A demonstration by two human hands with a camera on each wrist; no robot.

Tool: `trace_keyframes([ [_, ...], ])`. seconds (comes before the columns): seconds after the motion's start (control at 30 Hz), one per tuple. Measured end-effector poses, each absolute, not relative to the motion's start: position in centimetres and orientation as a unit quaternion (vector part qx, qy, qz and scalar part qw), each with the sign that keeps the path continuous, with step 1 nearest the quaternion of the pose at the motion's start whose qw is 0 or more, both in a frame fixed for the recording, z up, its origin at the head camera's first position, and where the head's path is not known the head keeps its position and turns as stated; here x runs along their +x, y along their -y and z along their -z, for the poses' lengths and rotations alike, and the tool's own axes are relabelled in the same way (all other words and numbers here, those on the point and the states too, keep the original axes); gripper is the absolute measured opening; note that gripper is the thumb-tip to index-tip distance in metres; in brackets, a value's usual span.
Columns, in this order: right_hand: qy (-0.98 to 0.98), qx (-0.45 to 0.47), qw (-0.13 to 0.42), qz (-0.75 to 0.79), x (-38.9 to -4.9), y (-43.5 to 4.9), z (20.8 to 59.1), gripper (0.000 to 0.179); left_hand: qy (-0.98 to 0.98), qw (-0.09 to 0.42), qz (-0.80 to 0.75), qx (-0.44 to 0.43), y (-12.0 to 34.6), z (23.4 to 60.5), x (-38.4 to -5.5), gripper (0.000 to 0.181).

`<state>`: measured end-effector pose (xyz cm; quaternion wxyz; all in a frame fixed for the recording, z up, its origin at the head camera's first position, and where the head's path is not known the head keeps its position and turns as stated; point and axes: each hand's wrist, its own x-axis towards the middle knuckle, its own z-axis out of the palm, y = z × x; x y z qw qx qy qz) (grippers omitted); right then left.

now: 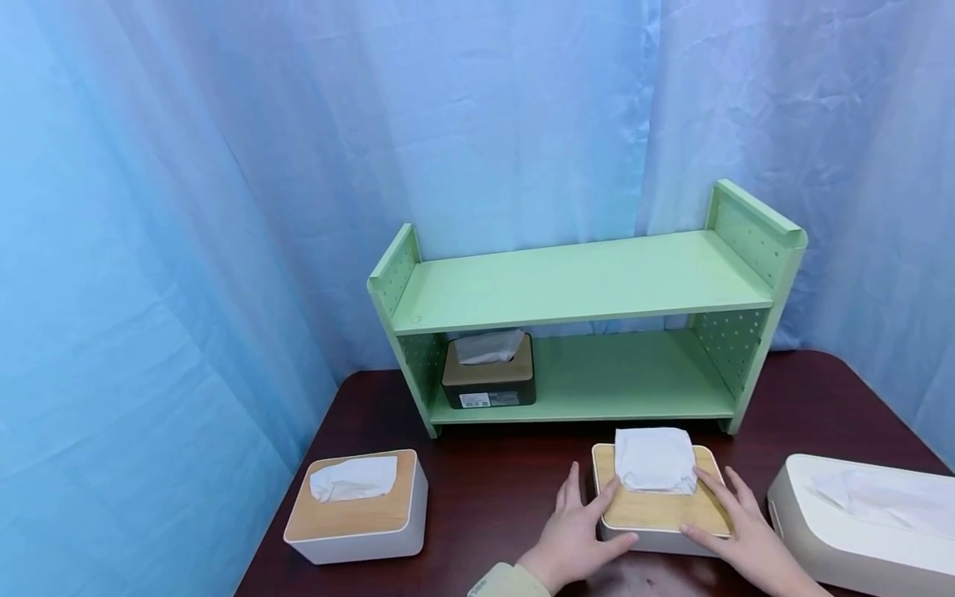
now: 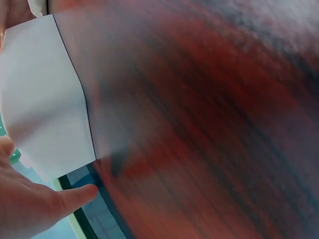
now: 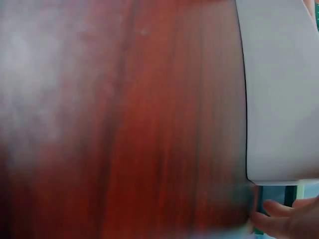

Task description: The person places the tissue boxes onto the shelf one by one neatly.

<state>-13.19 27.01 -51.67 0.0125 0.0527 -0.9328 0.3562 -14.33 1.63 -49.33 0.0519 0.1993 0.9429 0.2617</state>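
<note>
A white tissue box (image 1: 649, 512) with a pale wooden lid and a tissue sticking up stands on the dark red table, just in front of the shelf. At its left side is my left hand (image 1: 570, 535), with fingers spread and the thumb by the front edge. My right hand (image 1: 749, 543) is at the right side, its fingers extended over the lid's edge. Whether either hand presses on the box cannot be made out. In the left wrist view, the white box wall (image 2: 47, 94) lies beside the hand (image 2: 35, 204). The right wrist view shows fingers (image 3: 279, 221) beyond the wall's end.
Behind stands a green two-tier shelf (image 1: 582, 282), holding a dark tissue box (image 1: 488, 373) at its lower left. Another wood-topped tissue box (image 1: 358, 518) sits on the table (image 1: 492, 473) at left. A long white tissue box (image 1: 836, 514) is close to my right hand.
</note>
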Motion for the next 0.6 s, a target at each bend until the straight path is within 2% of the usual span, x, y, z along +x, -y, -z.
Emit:
trace_keyframes([
  [0.27, 0.936, 0.061, 0.009, -0.348, -13.23, -26.94, 51.97, 0.097, -0.93, 0.104, -0.309, 0.17, -2.35, 49.28, -14.37, 0.069],
  [0.6, 0.934, 0.079, 0.062, -0.342, -12.99, -26.63, 52.17, 0.098, -0.922, 0.057, -0.321, 0.208, -2.72, 50.2, -14.75, 0.07],
])
